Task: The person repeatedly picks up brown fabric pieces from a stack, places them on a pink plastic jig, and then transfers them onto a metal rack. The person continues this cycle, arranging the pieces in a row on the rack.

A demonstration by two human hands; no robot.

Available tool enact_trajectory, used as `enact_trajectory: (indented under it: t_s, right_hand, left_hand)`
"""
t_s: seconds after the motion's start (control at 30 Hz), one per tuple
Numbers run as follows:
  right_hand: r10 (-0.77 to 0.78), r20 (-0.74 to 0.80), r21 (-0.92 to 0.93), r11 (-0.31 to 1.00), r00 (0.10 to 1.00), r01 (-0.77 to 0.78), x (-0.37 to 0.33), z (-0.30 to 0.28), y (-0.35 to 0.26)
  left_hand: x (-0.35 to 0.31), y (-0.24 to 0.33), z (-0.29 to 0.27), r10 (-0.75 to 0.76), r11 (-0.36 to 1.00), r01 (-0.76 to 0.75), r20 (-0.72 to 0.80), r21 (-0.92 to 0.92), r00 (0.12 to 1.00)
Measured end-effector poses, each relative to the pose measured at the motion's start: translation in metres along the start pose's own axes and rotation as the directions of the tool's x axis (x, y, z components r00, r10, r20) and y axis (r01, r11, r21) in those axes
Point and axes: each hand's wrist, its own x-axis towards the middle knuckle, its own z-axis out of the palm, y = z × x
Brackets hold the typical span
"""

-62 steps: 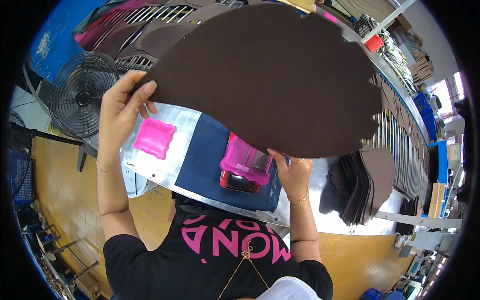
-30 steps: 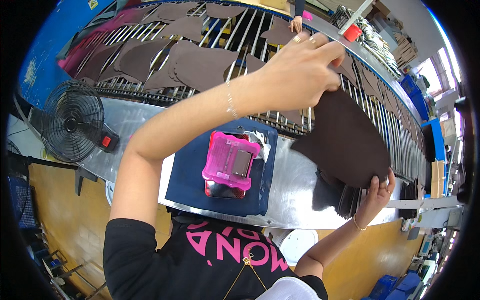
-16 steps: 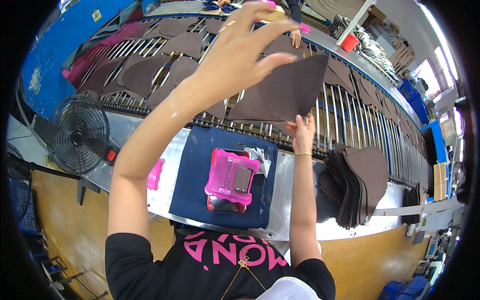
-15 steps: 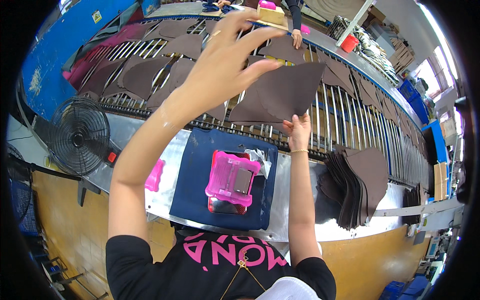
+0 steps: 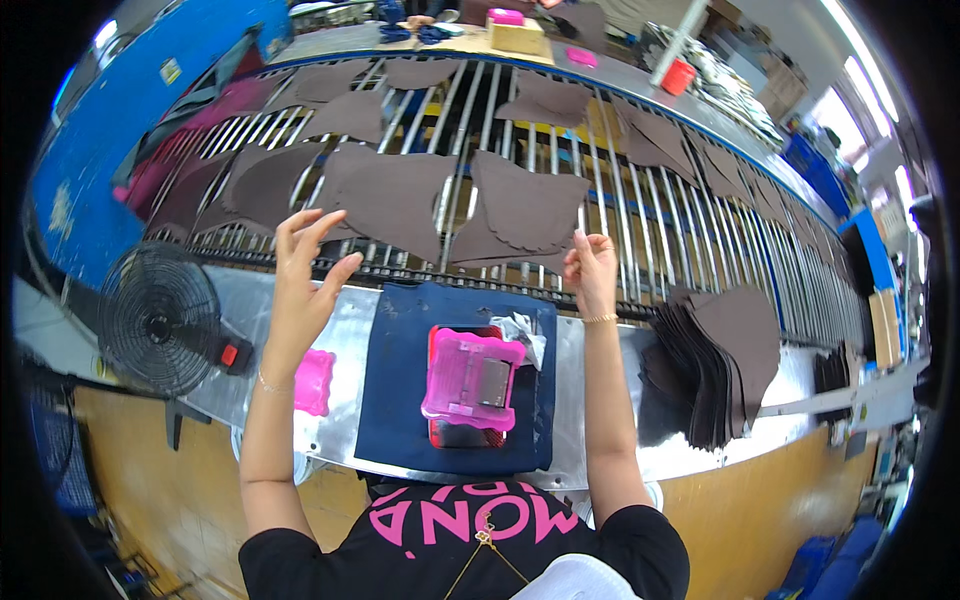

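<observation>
My left hand [image 5: 308, 278] hangs above the near edge of the roller conveyor, fingers and thumb apart, holding nothing. It is nearest to a brown leather-like panel [image 5: 385, 195] lying on the rollers. My right hand [image 5: 595, 268] is closed at the right edge of another brown cut panel [image 5: 530, 205], which lies on the rollers with a second, scalloped-edged layer. Its thumb and fingertips pinch close to that edge. Right of my forearm, a fanned stack of brown panels [image 5: 715, 350] rests on the metal table.
A navy mat [image 5: 400, 400] on the metal table carries a pink plastic tray [image 5: 455, 380]. Left of it are a pink tray [image 5: 315, 382] and a black fan [image 5: 158, 322]. More panels line the roller conveyor [image 5: 650, 225]. A yellow block [image 5: 518, 37] sits on the far table.
My left hand has dropped down and left, away from the panels. The panel at my right hand has come down flat onto the rollers. A person's hand across the conveyor has withdrawn.
</observation>
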Motion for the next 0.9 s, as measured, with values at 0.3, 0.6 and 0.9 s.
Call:
enact_trajectory:
  t_s: [0.3,0.6,0.9]
  right_hand:
    - [-0.807,-0.348,-0.876,0.098,0.477,-0.472,-0.148,-0.212,-0.146]
    - [-0.646,-0.574,-0.651,-0.013,0.503,-0.759,-0.181,-0.286,-0.138]
    - [-0.658,-0.388,-0.890,0.087,0.645,-0.447,-0.183,-0.231,-0.185]
  left_hand:
    - [-0.004,-0.010,0.044,0.052,0.990,-0.038,0.101,-0.139,0.994]
    - [-0.008,0.002,0.062,0.088,0.977,-0.054,0.161,-0.205,0.983]
    - [-0.017,0.020,0.042,0.076,0.986,-0.048,0.172,-0.160,0.982]
